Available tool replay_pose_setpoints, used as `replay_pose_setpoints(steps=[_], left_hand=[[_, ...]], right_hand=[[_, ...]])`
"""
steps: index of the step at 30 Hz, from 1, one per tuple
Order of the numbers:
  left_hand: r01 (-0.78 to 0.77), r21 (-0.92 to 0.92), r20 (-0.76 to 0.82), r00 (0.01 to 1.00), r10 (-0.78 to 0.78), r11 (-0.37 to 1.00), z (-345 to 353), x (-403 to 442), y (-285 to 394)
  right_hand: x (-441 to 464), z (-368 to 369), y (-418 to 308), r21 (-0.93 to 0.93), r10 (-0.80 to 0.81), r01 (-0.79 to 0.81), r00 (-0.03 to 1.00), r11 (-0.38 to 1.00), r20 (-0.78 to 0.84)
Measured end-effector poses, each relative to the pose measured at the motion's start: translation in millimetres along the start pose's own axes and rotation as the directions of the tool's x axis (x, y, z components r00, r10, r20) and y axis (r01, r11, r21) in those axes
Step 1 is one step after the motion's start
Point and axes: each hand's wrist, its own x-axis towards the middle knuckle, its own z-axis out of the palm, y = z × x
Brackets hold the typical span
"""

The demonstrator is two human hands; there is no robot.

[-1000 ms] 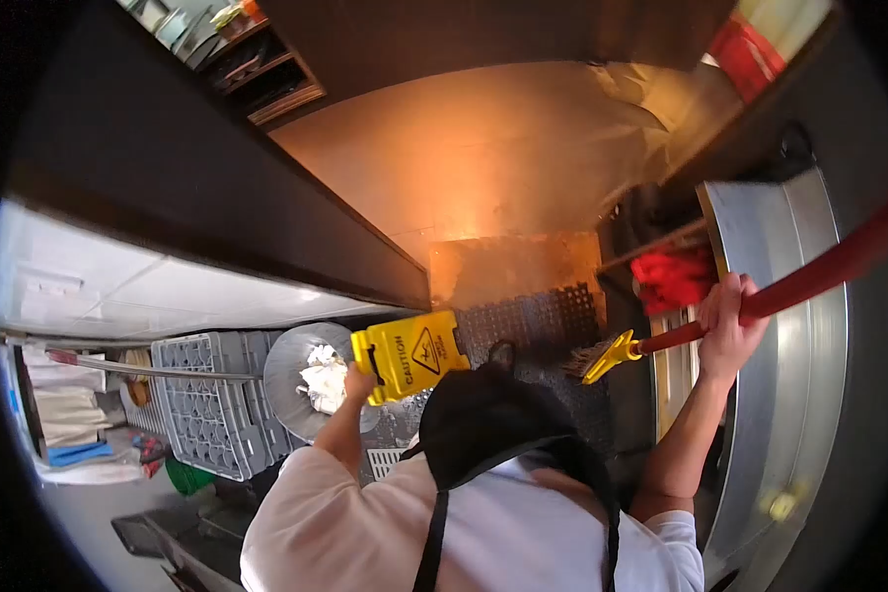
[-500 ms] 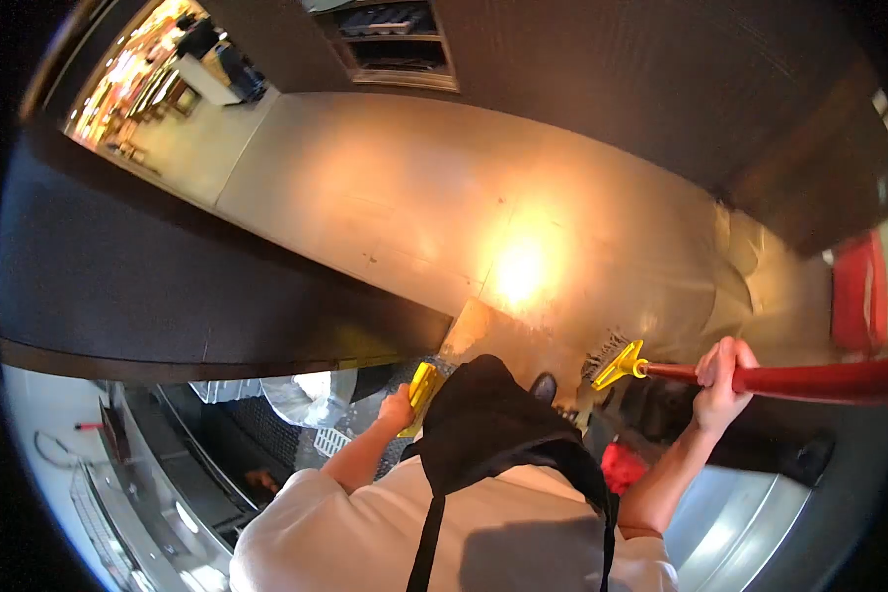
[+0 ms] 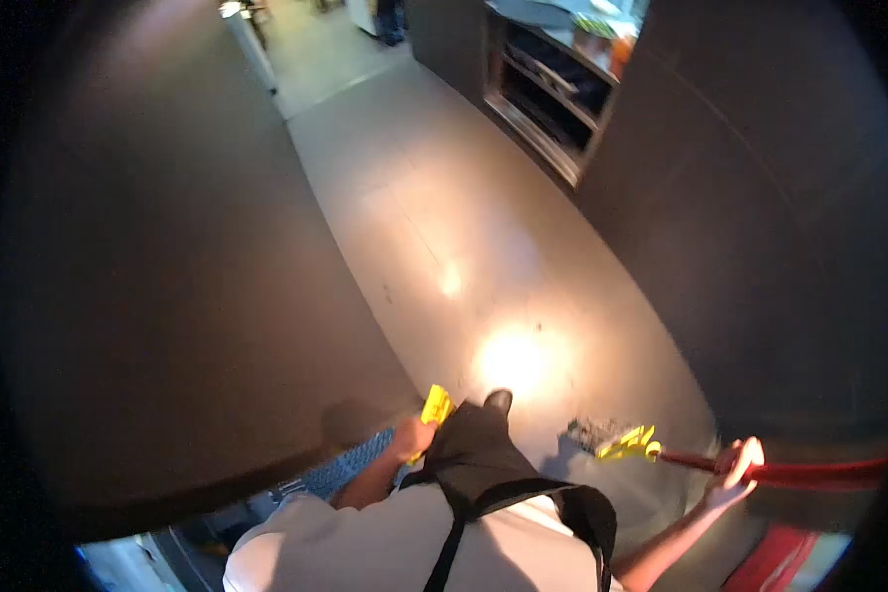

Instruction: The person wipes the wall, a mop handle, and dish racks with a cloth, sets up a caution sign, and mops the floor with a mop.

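My right hand (image 3: 738,472) is wrapped round the red handle (image 3: 829,475) of a scrub brush. The yellow brush head (image 3: 629,444) points inward, with dark, dirty-looking bristles (image 3: 594,435) held above the floor. My left hand (image 3: 414,438) is closed on a flat yellow tool (image 3: 438,405) beside my left thigh. Its far part is hidden by my hand and the dark apron (image 3: 479,449), so its exact kind is unclear. One dark shoe (image 3: 500,401) shows in front of me.
A grey floor (image 3: 405,207) runs ahead between a dark wall (image 3: 168,247) at left and another dark wall (image 3: 760,217) at right. A shelf unit (image 3: 548,89) is set in the right side. Something red (image 3: 775,559) lies at lower right, and dark matting (image 3: 350,464) at lower left.
My view has turned left, and I have stepped forward into the passage. The shelf unit now appears further right. Both hands keep hold of their tools.
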Motion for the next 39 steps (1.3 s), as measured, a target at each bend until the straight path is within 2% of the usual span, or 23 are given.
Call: replay_pose_setpoints(steps=[1, 2, 3, 4, 5, 7, 8, 11, 12, 13, 15, 17, 18, 19, 21, 22, 25, 26, 29, 30, 33, 36, 39], left_hand=[[0.048, -0.061, 0.014, 0.999, -0.047, 0.997, 2.5, 7.1, 24.8], [0.065, -0.087, 0.006, 0.998, -0.065, 0.994, 2.8, 15.1, 42.5], [0.082, -0.109, 0.003, 0.997, -0.083, 0.991, 5.5, 24.3, 59.2], [0.1, -0.125, 0.002, 0.995, -0.1, 0.987, 5.9, 32.3, 74.5], [0.072, -0.13, -0.001, 0.997, -0.073, 0.989, -23.9, 30.3, 58.0], [0.052, -0.135, -0.029, 0.998, -0.056, 0.989, -35.6, 42.0, 93.8], [0.056, -0.193, -0.039, 0.997, -0.064, 0.98, -38.5, 50.9, 113.5], [0.154, -0.412, -0.107, 0.971, -0.216, 0.898, -84.4, 108.4, 183.5], [0.054, -0.508, -0.14, 0.98, -0.144, 0.859, -100.7, 131.8, 140.1], [0.043, -0.588, -0.135, 0.979, -0.151, 0.808, -164.5, 121.0, 80.7], [-0.001, -0.745, -0.194, 0.957, -0.214, 0.667, -157.0, 180.7, 123.8], [-0.019, -0.686, -0.35, 0.885, -0.307, 0.728, -176.8, 221.1, 162.6], [-0.126, -0.776, -0.391, 0.865, -0.315, 0.618, -182.3, 234.3, 183.0], [-0.201, -0.8, -0.43, 0.849, -0.308, 0.566, -211.8, 219.6, 194.2], [-0.35, -0.769, -0.539, 0.805, -0.247, 0.535, -259.4, 215.4, 222.9], [-0.35, -0.747, -0.551, 0.802, -0.232, 0.565, -288.1, 204.9, 243.5], [-0.355, -0.791, -0.509, 0.834, -0.213, 0.499, -336.7, 232.8, 267.5], [-0.332, -0.858, -0.442, 0.866, -0.233, 0.393, -357.9, 245.5, 271.2], [-0.378, -0.883, -0.445, 0.862, -0.242, 0.277, -404.9, 310.4, 268.9], [-0.398, -0.88, -0.454, 0.865, -0.214, 0.26, -423.4, 333.0, 271.2], [-0.392, -0.683, -0.552, 0.83, -0.084, 0.616, -477.8, 401.7, 271.3], [-0.251, -0.395, -0.526, 0.851, 0.007, 0.884, -559.5, 436.2, 300.6], [-0.374, 0.08, -0.502, 0.786, 0.361, 0.924, -611.1, 518.8, 293.7]], right_hand=[[25.9, 3.6, 22.1, 0.005, -0.052, 0.052, 0.999, 0.999, 0.011], [46.0, 7.0, 33.6, -0.035, 0.049, -0.052, 0.996, 0.998, -0.07], [71.1, 10.7, 47.0, 0.011, 0.067, -0.067, 0.998, 0.998, -0.009], [94.9, 17.1, 61.5, 0.023, 0.094, -0.094, 0.995, 0.995, -0.014], [91.9, 40.1, 35.1, 0.027, 0.11, -0.109, 0.993, 0.994, -0.033], [134.7, 54.0, 73.3, 0.022, 0.023, -0.025, 0.997, 0.999, 0.069], [159.7, 60.9, 97.4, 0.021, -0.021, 0.019, 0.992, 1.0, 0.123], [251.5, 155.8, 156.5, -0.003, 0.152, -0.153, 0.977, 0.988, 0.148], [229.4, 180.8, 112.4, 0.04, 0.123, -0.132, 0.977, 0.991, 0.173], [186.8, 223.6, 43.1, 0.038, 0.09, -0.097, 0.984, 0.995, 0.155], [247.3, 275.5, 117.6, 0.092, 0.204, -0.216, 0.97, 0.972, 0.129], [300.9, 330.0, 182.3, 0.062, 0.235, -0.266, 0.92, 0.962, 0.313], [322.5, 360.7, 200.3, 0.066, 0.23, -0.268, 0.91, 0.961, 0.343], [335.0, 384.1, 193.1, 0.07, 0.236, -0.29, 0.88, 0.955, 0.413], [359.8, 441.2, 206.5, 0.107, 0.171, -0.254, 0.855, 0.961, 0.49], [377.6, 465.1, 207.0, 0.11, 0.135, -0.224, 0.84, 0.968, 0.526], [425.7, 546.6, 210.4, 0.142, 0.055, -0.174, 0.797, 0.975, 0.601], [439.0, 573.4, 199.8, 0.146, 0.055, -0.182, 0.786, 0.972, 0.616], [468.7, 642.7, 199.9, 0.164, 0.051, -0.195, 0.778, 0.967, 0.627], [476.5, 664.5, 199.2, 0.176, 0.026, -0.171, 0.784, 0.969, 0.62], [490.0, 727.8, 182.5, 0.231, -0.023, -0.151, 0.789, 0.961, 0.615], [511.4, 793.2, 180.0, 0.299, -0.087, -0.121, 0.797, 0.947, 0.597], [530.1, 854.2, 193.2, 0.384, -0.12, -0.145, 0.799, 0.912, 0.589]])
